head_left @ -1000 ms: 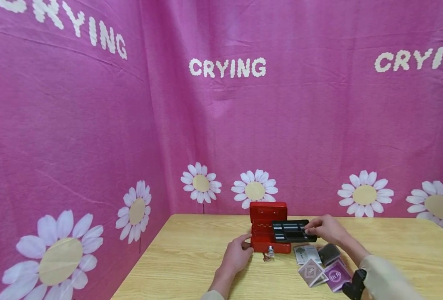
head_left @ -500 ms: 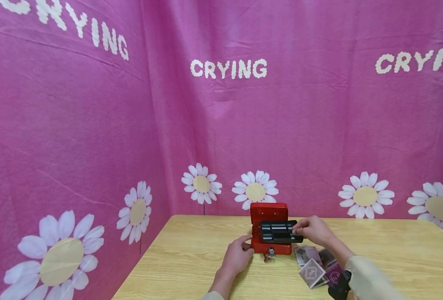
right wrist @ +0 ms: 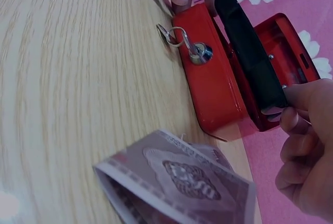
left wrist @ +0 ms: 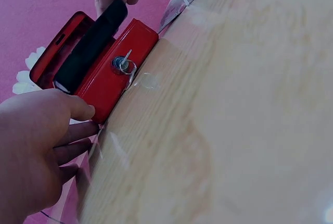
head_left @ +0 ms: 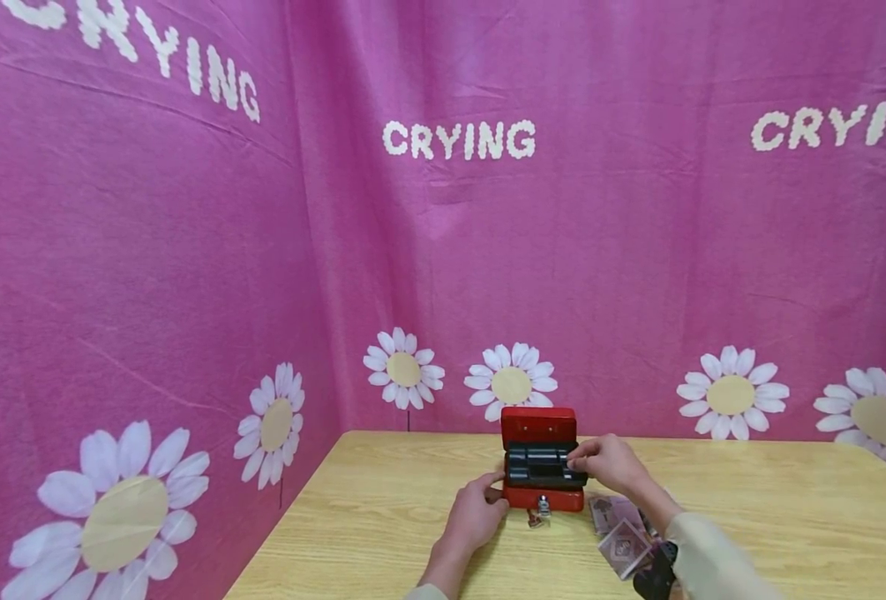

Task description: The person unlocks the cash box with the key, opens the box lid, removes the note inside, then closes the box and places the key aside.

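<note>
A small red cash box (head_left: 555, 500) stands on the table with its lid raised at the back. My right hand (head_left: 613, 463) pinches the right end of a black compartment tray (head_left: 536, 472) between thumb and fingers. The tray lies tilted over the box opening, its right end higher, as the right wrist view shows. My left hand (head_left: 478, 510) touches the left end of the box, thumb at the front corner and fingers fairly straight. From the front lock (right wrist: 199, 53) hangs a key ring (right wrist: 162, 35) with a key in the lock.
Folded banknotes (head_left: 624, 547) lie on the wooden table (head_left: 382, 508), right of the box and under my right forearm, which partly hides them. One folded note (right wrist: 182, 182) stands up like a tent. Behind the table hangs a pink curtain (head_left: 608, 250) with daisies.
My right hand has carried the black tray leftward from beyond the box's right side to over its opening. The left hand stays at the box. My right forearm now covers more banknotes.
</note>
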`<action>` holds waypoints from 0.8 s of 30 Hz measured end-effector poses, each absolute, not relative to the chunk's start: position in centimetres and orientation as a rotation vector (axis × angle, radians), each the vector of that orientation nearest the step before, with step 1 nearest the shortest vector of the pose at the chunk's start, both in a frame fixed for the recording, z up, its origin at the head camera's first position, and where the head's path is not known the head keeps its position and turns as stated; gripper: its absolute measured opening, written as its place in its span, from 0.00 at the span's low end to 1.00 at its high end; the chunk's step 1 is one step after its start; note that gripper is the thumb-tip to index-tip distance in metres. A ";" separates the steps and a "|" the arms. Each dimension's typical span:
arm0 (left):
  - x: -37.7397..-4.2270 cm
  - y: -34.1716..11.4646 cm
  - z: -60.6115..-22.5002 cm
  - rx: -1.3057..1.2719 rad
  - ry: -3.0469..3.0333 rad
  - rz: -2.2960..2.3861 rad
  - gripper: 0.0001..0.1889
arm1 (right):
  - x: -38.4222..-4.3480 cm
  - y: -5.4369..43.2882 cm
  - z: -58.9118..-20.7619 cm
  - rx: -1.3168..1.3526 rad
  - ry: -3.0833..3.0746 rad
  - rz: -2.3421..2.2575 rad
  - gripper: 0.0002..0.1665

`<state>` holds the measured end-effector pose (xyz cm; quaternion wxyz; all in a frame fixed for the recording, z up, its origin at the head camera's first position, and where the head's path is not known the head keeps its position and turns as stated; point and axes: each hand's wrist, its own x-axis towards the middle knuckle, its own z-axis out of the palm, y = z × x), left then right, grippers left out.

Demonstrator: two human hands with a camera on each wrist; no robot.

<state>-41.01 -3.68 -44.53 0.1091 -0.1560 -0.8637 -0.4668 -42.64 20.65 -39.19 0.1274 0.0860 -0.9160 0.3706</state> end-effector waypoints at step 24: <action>-41.0 -3.6 -44.4 -0.425 -2.557 -1.381 0.23 | -43.4 19.8 -40.7 0.135 -2.701 1.090 0.09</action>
